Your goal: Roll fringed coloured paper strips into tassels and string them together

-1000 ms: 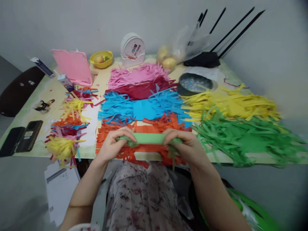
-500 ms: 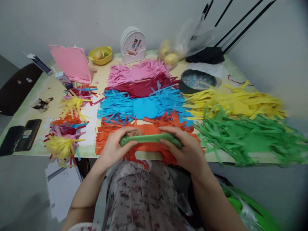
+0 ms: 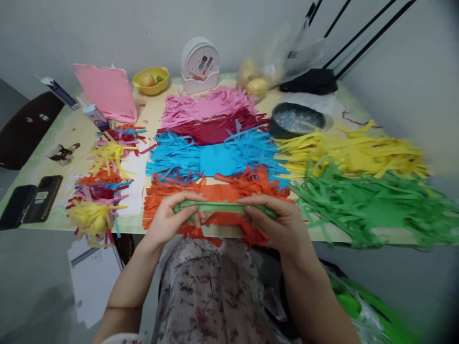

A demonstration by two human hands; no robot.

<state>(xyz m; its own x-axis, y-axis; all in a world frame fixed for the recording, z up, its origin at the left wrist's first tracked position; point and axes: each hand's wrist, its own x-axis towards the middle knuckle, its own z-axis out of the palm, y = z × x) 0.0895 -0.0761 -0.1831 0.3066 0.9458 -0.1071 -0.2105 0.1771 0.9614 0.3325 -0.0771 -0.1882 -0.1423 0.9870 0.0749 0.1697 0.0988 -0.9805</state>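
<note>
A rolled strip of green tissue paper (image 3: 222, 207) is stretched level between my hands, above the table's front edge. My left hand (image 3: 175, 215) pinches its left end between thumb and fingers. At the other end my right hand (image 3: 278, 217) grips it the same way. Fringed orange tissue paper (image 3: 218, 192) lies directly beneath. Behind that come fringed sheets in blue (image 3: 215, 160), dark red (image 3: 210, 131) and pink (image 3: 211, 105). To the right of my hands rest fringed green sheets (image 3: 383, 210) and yellow sheets (image 3: 366, 153).
Several multicoloured paper tassels (image 3: 93, 217) lie at the left, near an open phone case (image 3: 43, 198). Toward the back stand a pink tablet case (image 3: 105, 91), a yellow bowl (image 3: 152, 88) with fruit, a white coaster-like holder (image 3: 201, 83), a bag of yellow fruit (image 3: 256, 86) and a dark bowl (image 3: 279, 129).
The green strip looks thinner and straighter between my hands. My right hand has shifted slightly to the right and my left slightly to the left; left fingers now show below the strip.
</note>
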